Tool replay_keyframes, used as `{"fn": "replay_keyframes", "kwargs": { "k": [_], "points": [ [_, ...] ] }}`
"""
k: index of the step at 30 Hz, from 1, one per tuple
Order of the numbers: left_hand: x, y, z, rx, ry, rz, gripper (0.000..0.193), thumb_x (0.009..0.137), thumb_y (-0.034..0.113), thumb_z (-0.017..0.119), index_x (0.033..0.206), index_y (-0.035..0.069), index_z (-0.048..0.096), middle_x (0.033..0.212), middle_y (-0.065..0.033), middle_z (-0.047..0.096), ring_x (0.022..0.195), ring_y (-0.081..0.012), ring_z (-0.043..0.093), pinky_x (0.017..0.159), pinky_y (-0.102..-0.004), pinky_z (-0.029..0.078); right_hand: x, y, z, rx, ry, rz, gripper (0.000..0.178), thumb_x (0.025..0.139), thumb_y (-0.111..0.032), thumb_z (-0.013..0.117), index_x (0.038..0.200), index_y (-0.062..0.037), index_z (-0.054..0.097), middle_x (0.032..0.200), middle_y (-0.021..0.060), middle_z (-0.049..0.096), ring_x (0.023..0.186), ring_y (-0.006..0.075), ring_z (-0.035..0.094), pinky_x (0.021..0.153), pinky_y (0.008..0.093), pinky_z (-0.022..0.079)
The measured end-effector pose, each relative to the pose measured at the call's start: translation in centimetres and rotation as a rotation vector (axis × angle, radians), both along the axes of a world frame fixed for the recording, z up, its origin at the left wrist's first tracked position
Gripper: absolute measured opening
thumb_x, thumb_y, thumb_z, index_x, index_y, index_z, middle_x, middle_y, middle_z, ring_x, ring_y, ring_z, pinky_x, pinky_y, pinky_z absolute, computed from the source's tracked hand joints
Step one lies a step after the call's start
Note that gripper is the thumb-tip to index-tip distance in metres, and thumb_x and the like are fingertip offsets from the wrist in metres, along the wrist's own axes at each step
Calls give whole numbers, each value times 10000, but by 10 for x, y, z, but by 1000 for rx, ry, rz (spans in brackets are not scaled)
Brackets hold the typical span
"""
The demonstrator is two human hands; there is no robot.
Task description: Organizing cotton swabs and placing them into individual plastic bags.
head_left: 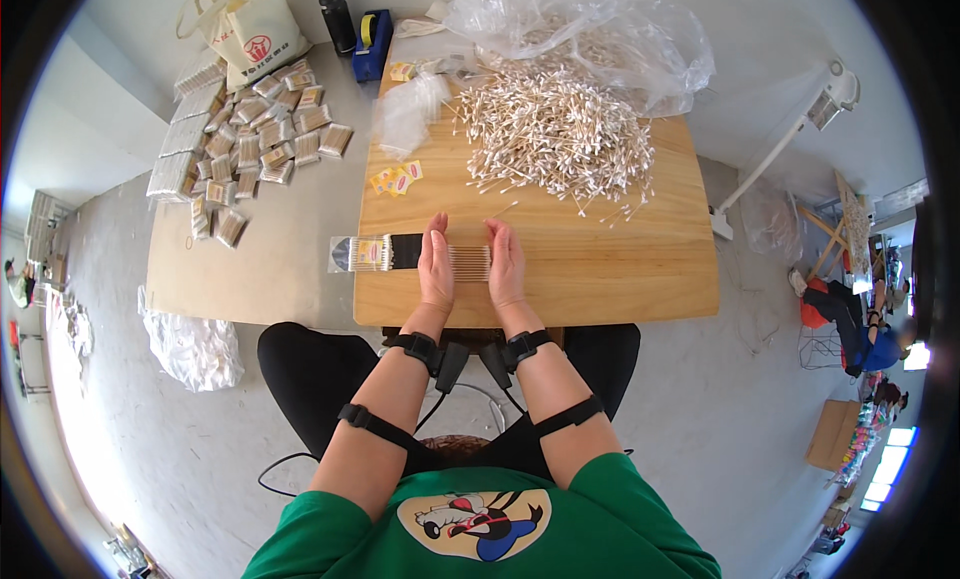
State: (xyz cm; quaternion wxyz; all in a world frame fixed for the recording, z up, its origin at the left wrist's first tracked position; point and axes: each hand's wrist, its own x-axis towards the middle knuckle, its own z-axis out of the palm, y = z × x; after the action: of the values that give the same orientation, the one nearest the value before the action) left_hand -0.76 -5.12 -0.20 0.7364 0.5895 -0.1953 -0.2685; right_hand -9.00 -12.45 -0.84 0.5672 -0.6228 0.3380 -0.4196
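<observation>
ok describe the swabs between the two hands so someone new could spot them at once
Find the pale wooden tabletop, then the left hand and right hand over its front half. The swabs span the gap between them, side by side. Their neat parallel row sets them apart from the jumbled heap farther back.

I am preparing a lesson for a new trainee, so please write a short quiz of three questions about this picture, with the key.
1. What lies between the left hand and the right hand?
2. True or false: the loose swab pile lies on the wooden board.
3. Beside the blue tape dispenser stands: a) a red cup; b) a black bottle; c) a green box.

Key: 1. A row of cotton swabs. 2. True. 3. b.
</observation>
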Motion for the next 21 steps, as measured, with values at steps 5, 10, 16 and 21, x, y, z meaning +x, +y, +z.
{"fn": "replay_keyframes", "kwargs": {
  "k": [5, 10, 16, 21],
  "points": [
    [6, 21, 0, 448, -905, -156, 482, 1032, 295, 396, 1450, 54, 405, 1499, -137, 408, 1406, -286, 355, 1173, -414, 240, -39, -8, 13, -22, 27, -101, 362, 1035, -287, 463, 928, -4, 660, 903, 98, 641, 858, 195, 601, 793, 308, 478],
    [-8, 27, 9, 853, -1311, -318, 504, 1011, 338, 396, 1469, 127, 401, 1564, -80, 309, 1451, -234, 269, 1189, -450, 190, -69, 5, 22, -345, 307, -24, 286, 955, -186, 566, 739, -42, 685, 784, 77, 610, 789, 250, 597, 724, 354, 478],
    [-8, 28, 6, 833, -1318, -317, 511, 1013, 345, 381, 1476, 129, 391, 1560, -70, 319, 1450, -226, 273, 1190, -455, 180, -67, 7, 22, -605, 377, -3, 215, 885, -118, 611, 694, -66, 692, 765, 62, 600, 772, 277, 587, 705, 389, 473],
    [-8, 28, 7, 840, -1320, -309, 507, 1007, 318, 403, 1470, 113, 391, 1556, -71, 325, 1452, -234, 269, 1187, -447, 189, -65, 9, 25, -646, 393, 3, 193, 866, -106, 624, 689, -72, 694, 764, 54, 604, 770, 273, 587, 706, 389, 475]
  ]
}}
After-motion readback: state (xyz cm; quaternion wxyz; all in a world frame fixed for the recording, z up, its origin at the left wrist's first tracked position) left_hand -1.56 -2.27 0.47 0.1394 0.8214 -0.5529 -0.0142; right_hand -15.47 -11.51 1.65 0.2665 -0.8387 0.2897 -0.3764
